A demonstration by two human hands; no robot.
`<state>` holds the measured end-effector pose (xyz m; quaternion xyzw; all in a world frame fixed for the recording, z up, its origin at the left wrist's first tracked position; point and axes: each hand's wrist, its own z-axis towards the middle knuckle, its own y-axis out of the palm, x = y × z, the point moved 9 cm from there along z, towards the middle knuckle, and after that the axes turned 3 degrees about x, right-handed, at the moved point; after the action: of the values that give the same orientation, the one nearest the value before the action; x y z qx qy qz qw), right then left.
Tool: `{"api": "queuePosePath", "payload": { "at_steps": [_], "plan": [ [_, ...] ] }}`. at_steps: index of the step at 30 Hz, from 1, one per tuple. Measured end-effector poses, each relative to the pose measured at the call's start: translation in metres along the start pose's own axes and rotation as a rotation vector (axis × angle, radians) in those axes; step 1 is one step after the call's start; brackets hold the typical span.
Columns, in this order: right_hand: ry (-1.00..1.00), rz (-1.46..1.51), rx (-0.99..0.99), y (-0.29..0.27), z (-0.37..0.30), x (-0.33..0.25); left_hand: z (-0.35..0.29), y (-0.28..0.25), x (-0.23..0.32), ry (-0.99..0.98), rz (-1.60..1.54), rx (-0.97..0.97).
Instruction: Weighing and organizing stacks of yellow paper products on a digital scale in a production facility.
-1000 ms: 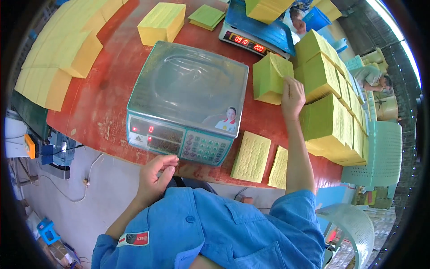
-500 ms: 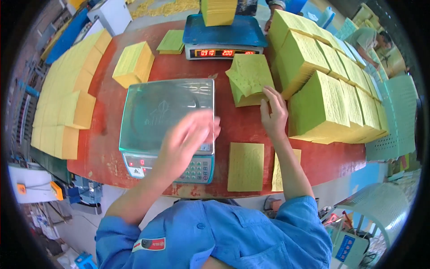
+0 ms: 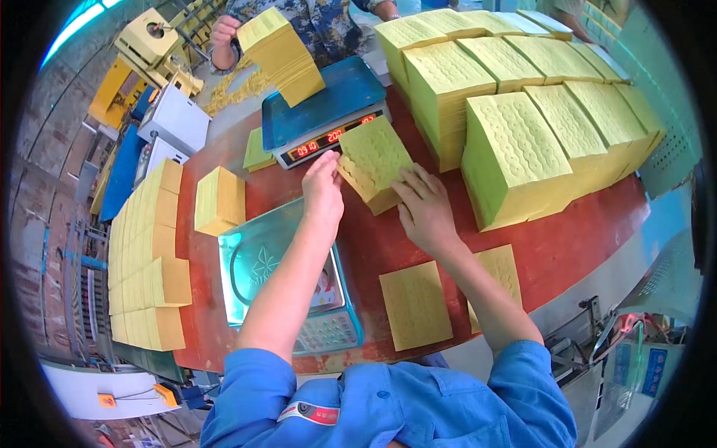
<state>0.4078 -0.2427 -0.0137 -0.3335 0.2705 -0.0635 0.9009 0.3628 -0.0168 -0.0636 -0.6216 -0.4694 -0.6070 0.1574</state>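
Between my hands is a stack of yellow embossed paper [image 3: 373, 157] on the red table, in front of the blue-topped scale. My left hand [image 3: 323, 185] is at the stack's left corner, fingers closed against its edge. My right hand [image 3: 427, 209] grips the right side, fingers along the top edge and thumb lower at the front. The stack hides parts of the fingertips. Left of my left forearm lies a flat weighing scale [image 3: 246, 246] with a shiny pan. Near the front edge lie a yellow paper pile [image 3: 415, 306] and another [image 3: 499, 272], partly behind my right forearm.
A blue-topped scale [image 3: 351, 89] with red digits bears a tilted-looking yellow stack [image 3: 280, 56]. Across the table another person's hand [image 3: 224, 33] is beside that stack. Tall yellow paper blocks [image 3: 515, 142] fill the right, more [image 3: 146, 276] line the left, and one block [image 3: 219, 200] stands alone.
My left hand has moved from over the flat scale to the stack's left side. The loose, skewed top sheets now lie even with the stack. The view has tilted and shifted.
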Motion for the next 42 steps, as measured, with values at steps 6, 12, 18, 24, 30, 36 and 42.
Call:
{"api": "queuePosePath", "payload": {
  "at_steps": [6,12,18,24,30,36,42],
  "plan": [
    [0.03,0.053,0.012,0.0,-0.004,0.005,-0.016,0.027,0.035,0.381,0.249,-0.117],
    [0.022,0.104,0.007,0.001,-0.003,0.002,-0.006,0.029,0.03,0.458,0.447,-0.182],
    [0.009,0.047,0.027,-0.012,0.003,-0.008,0.004,0.019,0.021,0.44,0.524,-0.13],
    [-0.113,0.065,-0.004,-0.002,0.004,-0.024,0.014,0.026,0.034,0.444,0.32,-0.184],
    [-0.087,0.015,-0.039,0.006,-0.001,-0.021,0.024,0.036,0.039,0.543,0.524,-0.257],
    [-0.078,0.025,-0.025,0.006,0.001,-0.024,0.023,0.025,0.042,0.689,0.832,-0.175],
    [-0.045,-0.002,-0.031,0.001,0.007,-0.02,-0.045,0.083,0.062,1.171,1.09,-0.318]
  ]
}}
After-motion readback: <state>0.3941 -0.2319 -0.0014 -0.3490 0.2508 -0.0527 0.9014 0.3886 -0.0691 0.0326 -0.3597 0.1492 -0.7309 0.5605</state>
